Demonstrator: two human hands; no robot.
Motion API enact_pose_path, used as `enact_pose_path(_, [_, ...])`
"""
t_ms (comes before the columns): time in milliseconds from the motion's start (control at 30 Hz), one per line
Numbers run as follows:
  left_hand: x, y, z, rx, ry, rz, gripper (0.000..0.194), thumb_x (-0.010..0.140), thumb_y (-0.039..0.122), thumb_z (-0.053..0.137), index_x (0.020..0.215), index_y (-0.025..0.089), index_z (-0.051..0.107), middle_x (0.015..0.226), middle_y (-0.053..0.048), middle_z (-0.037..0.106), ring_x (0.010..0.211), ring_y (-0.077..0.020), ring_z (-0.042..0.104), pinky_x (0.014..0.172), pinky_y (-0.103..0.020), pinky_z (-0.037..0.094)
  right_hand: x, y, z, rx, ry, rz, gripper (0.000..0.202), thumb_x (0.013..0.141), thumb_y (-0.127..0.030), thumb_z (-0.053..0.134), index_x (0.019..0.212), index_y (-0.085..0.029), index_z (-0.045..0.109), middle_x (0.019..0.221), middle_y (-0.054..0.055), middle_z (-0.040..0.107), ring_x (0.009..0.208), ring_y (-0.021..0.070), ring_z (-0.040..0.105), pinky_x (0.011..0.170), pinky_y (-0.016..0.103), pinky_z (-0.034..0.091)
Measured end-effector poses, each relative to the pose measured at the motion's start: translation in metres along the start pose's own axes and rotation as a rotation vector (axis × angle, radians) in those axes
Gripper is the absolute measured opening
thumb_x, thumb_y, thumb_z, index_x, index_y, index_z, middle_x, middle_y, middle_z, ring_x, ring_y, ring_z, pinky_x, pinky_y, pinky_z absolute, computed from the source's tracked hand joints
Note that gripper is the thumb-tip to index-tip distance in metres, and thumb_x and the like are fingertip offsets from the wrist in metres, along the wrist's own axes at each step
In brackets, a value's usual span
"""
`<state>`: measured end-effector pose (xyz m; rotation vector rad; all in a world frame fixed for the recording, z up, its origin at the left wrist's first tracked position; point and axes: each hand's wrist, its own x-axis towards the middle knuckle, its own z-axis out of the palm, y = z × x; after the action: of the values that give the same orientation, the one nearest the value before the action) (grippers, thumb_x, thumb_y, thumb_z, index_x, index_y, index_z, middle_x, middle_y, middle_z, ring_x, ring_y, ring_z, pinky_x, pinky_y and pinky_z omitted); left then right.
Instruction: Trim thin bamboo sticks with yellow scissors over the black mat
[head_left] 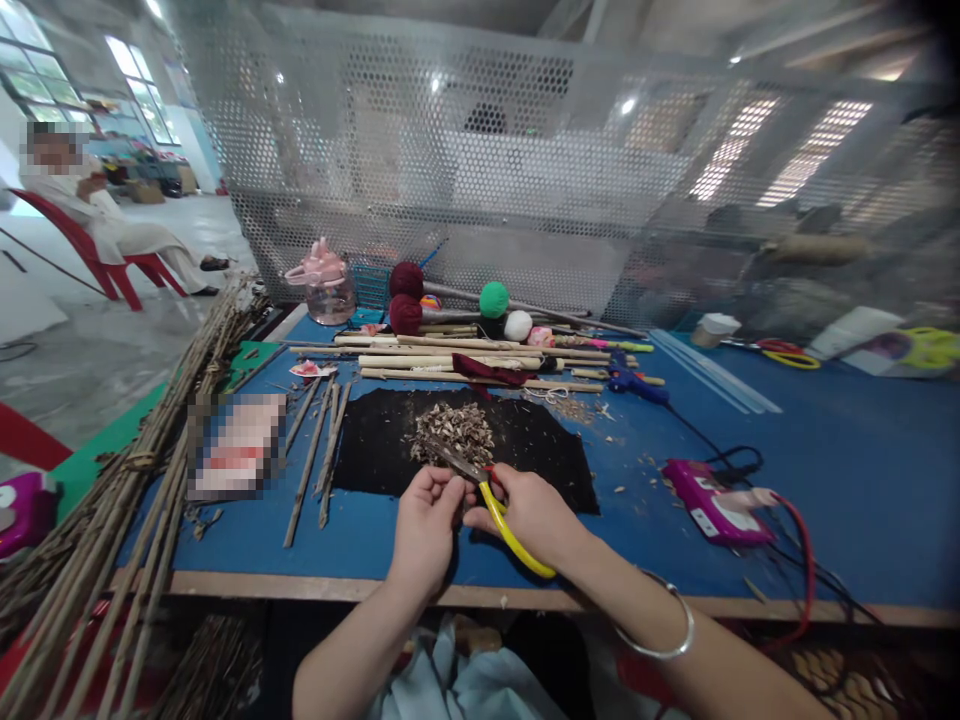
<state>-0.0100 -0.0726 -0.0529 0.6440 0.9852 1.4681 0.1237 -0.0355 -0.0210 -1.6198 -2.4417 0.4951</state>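
Observation:
My right hand is closed round the yellow handles of a pair of pliers, whose metal jaws point up and left. My left hand is pinched shut right beside the jaws; whatever its fingertips hold is too small or hidden to name. Just beyond both hands, a heap of short cut twig pieces lies on a black cloth, with crumbs scattered around it. Several thin twigs rest on the table left of the cloth.
A long bundle of sticks leans over the blue table's left side. Pale rods, yarn balls and a blue glue gun lie behind the cloth. A purple power strip with cables sits right. A perforated metal screen stands behind.

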Motion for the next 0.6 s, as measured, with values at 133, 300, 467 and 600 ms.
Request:
enact_pose_path(133, [0.002,0.000,0.000,-0.002,0.010,-0.029,0.019,0.074,0.030,0.059,0.079,0.014,0.050,0.067,0.000,0.061,0.054,-0.0054,0.052,0.053,-0.017,0.041,0.005,0.007,-0.001,0.064,-0.051,0.001,0.044,0.071,-0.062,0.047,0.064,-0.019,0.047,0.057,-0.001,0.052,0.049,0.0100,0.043,0.045,0.020,0.024])
enact_pose_path(300, [0.003,0.003,0.002,-0.055,0.024,-0.071,0.023,0.074,0.033,0.059,0.083,0.014,0.052,0.071,-0.002,0.062,0.058,-0.0068,0.055,0.056,-0.018,0.043,0.006,0.004,-0.008,0.003,-0.030,0.062,0.044,0.067,-0.063,0.051,0.075,-0.019,0.051,0.065,0.002,0.057,0.056,0.0137,0.050,0.048,0.022,0.026])
enact_pose_path(467, [0.002,0.000,0.001,-0.093,0.024,-0.055,0.022,0.071,0.033,0.061,0.079,0.014,0.054,0.072,-0.002,0.062,0.067,-0.0110,0.059,0.063,-0.023,0.046,-0.001,-0.002,-0.009,0.072,0.002,-0.006,0.054,0.059,-0.063,0.059,0.090,-0.020,0.049,0.084,0.004,0.059,0.075,0.0185,0.056,0.059,0.024,0.035])
enact_pose_path(600, [0.001,-0.002,0.000,-0.090,0.022,-0.048,0.021,0.070,0.034,0.062,0.075,0.014,0.056,0.069,-0.002,0.063,0.065,-0.0116,0.060,0.064,-0.024,0.046,-0.002,-0.005,-0.007,0.096,0.023,-0.056,0.056,0.056,-0.061,0.064,0.090,-0.019,0.048,0.087,0.005,0.057,0.080,0.0194,0.054,0.065,0.026,0.037])
